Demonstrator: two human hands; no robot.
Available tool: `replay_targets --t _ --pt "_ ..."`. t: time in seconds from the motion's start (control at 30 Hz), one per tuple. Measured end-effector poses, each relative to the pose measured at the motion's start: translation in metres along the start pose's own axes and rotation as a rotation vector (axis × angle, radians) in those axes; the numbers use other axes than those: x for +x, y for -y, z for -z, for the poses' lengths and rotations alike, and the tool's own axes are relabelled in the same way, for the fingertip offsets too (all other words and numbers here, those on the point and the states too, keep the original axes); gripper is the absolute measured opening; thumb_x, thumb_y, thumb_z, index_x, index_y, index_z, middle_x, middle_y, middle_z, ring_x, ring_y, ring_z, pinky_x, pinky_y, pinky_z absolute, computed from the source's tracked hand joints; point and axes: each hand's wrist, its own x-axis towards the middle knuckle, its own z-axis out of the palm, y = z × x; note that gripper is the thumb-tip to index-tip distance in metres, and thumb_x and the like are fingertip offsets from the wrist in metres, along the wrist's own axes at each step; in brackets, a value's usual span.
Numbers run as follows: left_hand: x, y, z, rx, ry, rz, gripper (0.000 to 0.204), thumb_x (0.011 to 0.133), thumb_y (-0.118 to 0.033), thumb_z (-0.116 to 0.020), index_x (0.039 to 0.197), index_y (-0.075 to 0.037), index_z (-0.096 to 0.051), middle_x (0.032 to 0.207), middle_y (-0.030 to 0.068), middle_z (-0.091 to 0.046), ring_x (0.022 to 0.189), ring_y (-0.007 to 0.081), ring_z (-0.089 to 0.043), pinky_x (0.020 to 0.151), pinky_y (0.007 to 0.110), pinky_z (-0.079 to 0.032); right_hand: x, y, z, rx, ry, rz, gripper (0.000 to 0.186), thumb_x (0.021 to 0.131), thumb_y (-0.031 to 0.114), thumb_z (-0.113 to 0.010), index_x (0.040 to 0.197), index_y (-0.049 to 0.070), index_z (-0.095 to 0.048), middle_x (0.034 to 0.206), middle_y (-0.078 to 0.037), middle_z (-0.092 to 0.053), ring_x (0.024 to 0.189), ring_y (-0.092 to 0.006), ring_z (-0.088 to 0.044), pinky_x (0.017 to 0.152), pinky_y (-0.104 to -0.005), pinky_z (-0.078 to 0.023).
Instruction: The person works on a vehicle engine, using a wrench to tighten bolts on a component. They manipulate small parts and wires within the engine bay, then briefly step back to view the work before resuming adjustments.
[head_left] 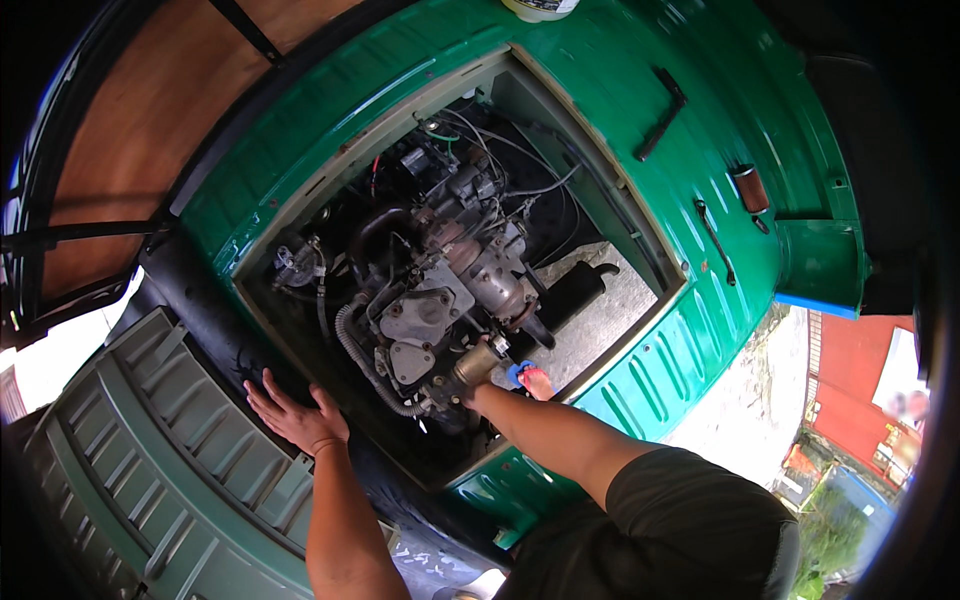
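My left hand (pixel 299 415) is spread open and lies against the dark padded edge beside the engine opening, holding nothing. My right arm reaches down into the bay. There my right hand (pixel 476 398) is at the near side of the engine (pixel 440 290), next to a brass-coloured cylindrical part (pixel 475 364). Its fingers are hidden behind that part and the arm, so I cannot tell whether they grip anything. Near the hand, a ribbed grey hose (pixel 350 345) curves past grey metal covers (pixel 415 318).
Green sheet metal (pixel 650 385) frames the opening. On its right lie a ratchet handle (pixel 662 125), a wrench (pixel 715 243) and a brownish cylinder (pixel 750 190). A grey slatted panel (pixel 150 450) stands at left. A blue-strapped sandal (pixel 520 373) on a foot shows below the bay.
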Motion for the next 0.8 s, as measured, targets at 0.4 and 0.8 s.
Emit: replay_targets --t 0.4,0.8 --pt "-0.0004 0.0068 -0.0050 -0.013 -0.053 -0.068 0.081 0.085 -0.034 -0.065 0.159 -0.019 -0.036 0.168 0.0163 -0.026 0.154 0.0397 -0.026 0.124 0.055 -0.023 0.0067 -0.0027 -0.0048 0.067 0.033 0.003 0.038 0.097 0.058 -0.051 0.097 0.021 -0.060 0.093 -0.002 -0.064 0.091 -0.0254 -0.066 0.086 -0.0507 -0.055" --pt "-0.0005 0.0060 -0.0047 -0.015 -0.016 -0.034 0.083 0.085 -0.032 -0.065 0.160 -0.021 -0.033 0.170 0.0156 -0.022 0.155 0.0408 -0.023 0.124 0.056 -0.022 0.0068 0.0002 -0.0058 0.061 0.025 0.026 0.036 0.097 0.055 -0.052 0.099 0.020 -0.061 0.095 -0.003 -0.065 0.092 -0.0263 -0.067 0.087 -0.0515 -0.055"
